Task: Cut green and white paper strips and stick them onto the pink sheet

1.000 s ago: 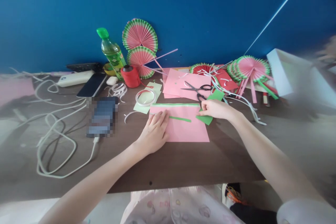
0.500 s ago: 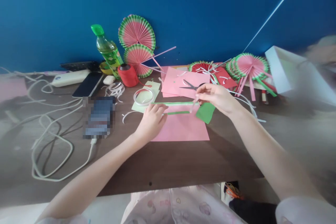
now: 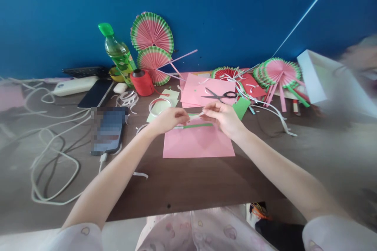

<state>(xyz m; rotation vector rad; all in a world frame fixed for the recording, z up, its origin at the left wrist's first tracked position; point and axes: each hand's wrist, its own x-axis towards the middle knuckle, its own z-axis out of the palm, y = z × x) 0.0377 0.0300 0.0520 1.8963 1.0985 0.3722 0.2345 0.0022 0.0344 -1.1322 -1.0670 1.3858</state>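
Over the pink paper sheet, my left hand and my right hand are close together, with fingertips pinched. A short, thin whitish strip runs between them; whether it is tape or paper I cannot tell. Below the fingers, a narrow green strip lies across the sheet. Just beyond my right hand is a green paper piece, and behind it lie black-handled scissors on stacked pink paper. Beside my left hand, a tape roll rests on pale green paper.
Pink-green folded paper fans lean on the blue wall; more fans stand right of the scissors. A green-capped bottle, a red thread spool, a phone with looping cable, and a white box surround the work.
My right hand has moved left and closer to my left hand, uncovering the scissors' handles. The green piece sits farther back and right. A curled white strip now shows beside my left forearm.
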